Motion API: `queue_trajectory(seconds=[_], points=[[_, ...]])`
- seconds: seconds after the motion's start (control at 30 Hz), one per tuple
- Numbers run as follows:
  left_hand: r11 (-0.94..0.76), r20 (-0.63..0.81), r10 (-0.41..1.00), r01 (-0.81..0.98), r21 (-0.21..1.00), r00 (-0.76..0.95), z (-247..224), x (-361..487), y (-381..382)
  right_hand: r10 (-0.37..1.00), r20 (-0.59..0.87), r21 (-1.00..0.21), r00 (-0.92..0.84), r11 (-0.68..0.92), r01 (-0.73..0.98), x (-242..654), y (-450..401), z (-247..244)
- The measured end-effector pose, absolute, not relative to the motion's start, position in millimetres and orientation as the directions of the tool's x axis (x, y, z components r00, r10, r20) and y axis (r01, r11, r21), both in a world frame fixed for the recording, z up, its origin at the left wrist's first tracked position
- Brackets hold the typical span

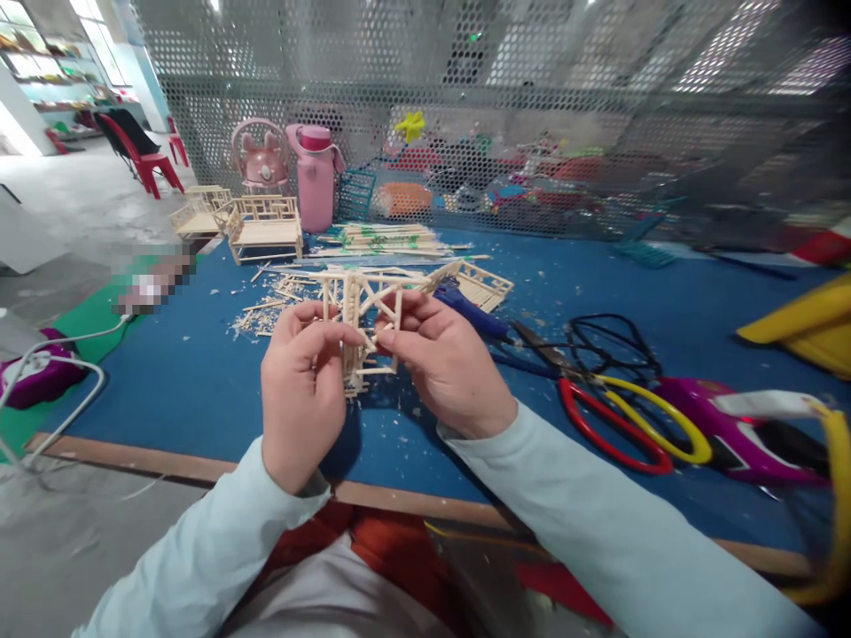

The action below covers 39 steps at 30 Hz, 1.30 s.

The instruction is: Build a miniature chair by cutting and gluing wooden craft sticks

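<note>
A small frame of pale wooden sticks (352, 306) is held up over the blue table, between my two hands. My left hand (306, 381) is closed on its left side, thumb and forefinger meeting near the middle. On the right side, my right hand (445, 359) pinches the frame near a crossed pair of sticks. The fingertips of both hands nearly meet, and whether a small loose piece is between them is too small to tell. Behind the hands lie a heap of short stick bits (283, 297) and a flat stick piece with a railing (482, 285).
Scissors with red and yellow handles (618, 425), a blue glue gun (472, 310) and a purple device (745, 430) lie right. Two little stick benches (266, 232), a pink bottle (315, 182) and stick bundles (386, 237) stand or lie before the mesh screen (532, 106).
</note>
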<state>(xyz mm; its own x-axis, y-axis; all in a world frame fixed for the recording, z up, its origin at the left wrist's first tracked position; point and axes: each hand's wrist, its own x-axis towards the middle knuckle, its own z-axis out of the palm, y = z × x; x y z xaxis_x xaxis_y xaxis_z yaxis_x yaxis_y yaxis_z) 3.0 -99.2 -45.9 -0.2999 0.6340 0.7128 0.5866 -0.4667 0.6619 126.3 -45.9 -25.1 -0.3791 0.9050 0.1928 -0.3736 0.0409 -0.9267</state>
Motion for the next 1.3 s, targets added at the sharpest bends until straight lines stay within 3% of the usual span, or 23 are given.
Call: queue_trajectory(seconds=[0.33, 0.73, 1.0, 1.3], points=[[-0.517, 0.616, 0.746, 0.363, 0.775, -0.252, -42, 7, -102, 0.917, 0.181, -0.934, -0.354, 0.048, -0.354, 133, -45, -21], [-0.495, 0.683, 0.693, 0.536, 0.684, -0.231, -47, 5, -98, 0.893, 0.223, -0.953, -0.39, 0.117, -0.279, 135, -46, -16], [-0.478, 0.675, 0.698, 0.546, 0.687, -0.238, -44, 6, -99, 0.901, 0.147, -0.951, -0.408, 0.015, -0.308, 135, -42, -20], [-0.528, 0.579, 0.717, 0.24, 0.815, -0.389, -48, 19, -104, 0.891, 0.247, -0.946, -0.38, 0.139, -0.292, 133, -43, -18]])
